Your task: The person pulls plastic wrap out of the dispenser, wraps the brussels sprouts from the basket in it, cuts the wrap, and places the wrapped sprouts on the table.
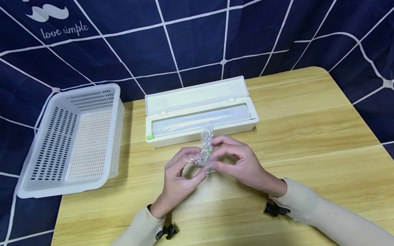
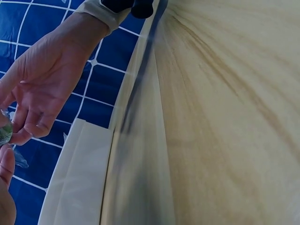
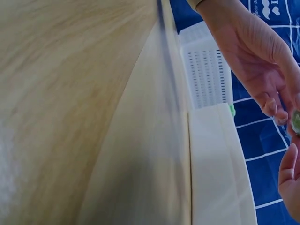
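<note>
Both hands meet over the table in front of an open white box. Between them is a crumpled bundle of clear plastic film, with something small and green showing through it. My left hand pinches the bundle's left side with thumb and fingers. On the other side, my right hand pinches the film between its thumb and fingertips. One twisted end of film sticks up toward the box. What the green thing is stays hidden by the wrapping. Inside the box lies a roll of cling film.
The box's lid is tilted back, and a green piece sits at its left front corner. A white perforated basket stands at the left of the wooden table. Dark blue checked cloth hangs behind.
</note>
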A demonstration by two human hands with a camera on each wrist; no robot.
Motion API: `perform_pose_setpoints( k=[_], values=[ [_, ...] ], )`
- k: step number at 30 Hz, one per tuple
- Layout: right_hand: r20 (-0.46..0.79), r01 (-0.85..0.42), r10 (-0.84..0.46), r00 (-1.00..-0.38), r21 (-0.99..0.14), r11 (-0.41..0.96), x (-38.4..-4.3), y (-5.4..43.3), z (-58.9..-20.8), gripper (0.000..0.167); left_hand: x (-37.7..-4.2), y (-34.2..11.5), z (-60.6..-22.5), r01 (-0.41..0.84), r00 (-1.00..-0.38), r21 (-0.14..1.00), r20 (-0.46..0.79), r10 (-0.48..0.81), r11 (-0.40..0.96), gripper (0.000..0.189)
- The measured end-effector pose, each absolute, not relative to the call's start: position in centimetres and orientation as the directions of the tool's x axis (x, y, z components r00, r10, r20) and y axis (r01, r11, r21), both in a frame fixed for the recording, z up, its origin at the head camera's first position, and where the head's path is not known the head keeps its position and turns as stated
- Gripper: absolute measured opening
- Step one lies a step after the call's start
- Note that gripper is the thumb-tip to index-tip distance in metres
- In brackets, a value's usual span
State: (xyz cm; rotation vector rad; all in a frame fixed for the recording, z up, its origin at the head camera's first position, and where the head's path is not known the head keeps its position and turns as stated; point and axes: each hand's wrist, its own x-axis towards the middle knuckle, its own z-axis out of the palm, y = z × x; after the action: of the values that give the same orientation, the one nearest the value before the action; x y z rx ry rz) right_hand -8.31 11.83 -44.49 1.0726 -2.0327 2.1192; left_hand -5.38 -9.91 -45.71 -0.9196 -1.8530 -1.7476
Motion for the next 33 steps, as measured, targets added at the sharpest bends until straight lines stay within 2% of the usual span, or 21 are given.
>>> perform_pose_setpoints(
  k=[11, 22, 26, 33],
  values=[
    [0.462, -0.422, -0.408, -0.788, -0.887, -0.189, -8.01, 11.6, -44.5, 0.031, -5.28, -9.76, -45.89, 0.729, -0.674, 0.684, 0.72, 0.165, -0.006, 0.032],
    [0.454, -0.399, -0.397, -0.798, -0.891, -0.217, -7.97, 11.5, -44.68, 0.028, -5.08, -9.7, -45.94, 0.689, -0.7, 0.72, 0.689, 0.188, -0.076, 0.036],
    [0.455, -0.397, -0.399, -0.796, -0.891, -0.221, -7.96, 11.53, -44.89, 0.029, -5.0, -9.75, -45.96, 0.674, -0.72, 0.735, 0.676, 0.158, -0.073, 0.028],
    [0.471, -0.417, -0.409, -0.781, -0.882, -0.22, -7.87, 11.44, -45.21, 0.017, -4.83, -10.07, -46.07, 0.651, -0.749, 0.756, 0.654, 0.104, -0.067, 0.008]
  ],
)
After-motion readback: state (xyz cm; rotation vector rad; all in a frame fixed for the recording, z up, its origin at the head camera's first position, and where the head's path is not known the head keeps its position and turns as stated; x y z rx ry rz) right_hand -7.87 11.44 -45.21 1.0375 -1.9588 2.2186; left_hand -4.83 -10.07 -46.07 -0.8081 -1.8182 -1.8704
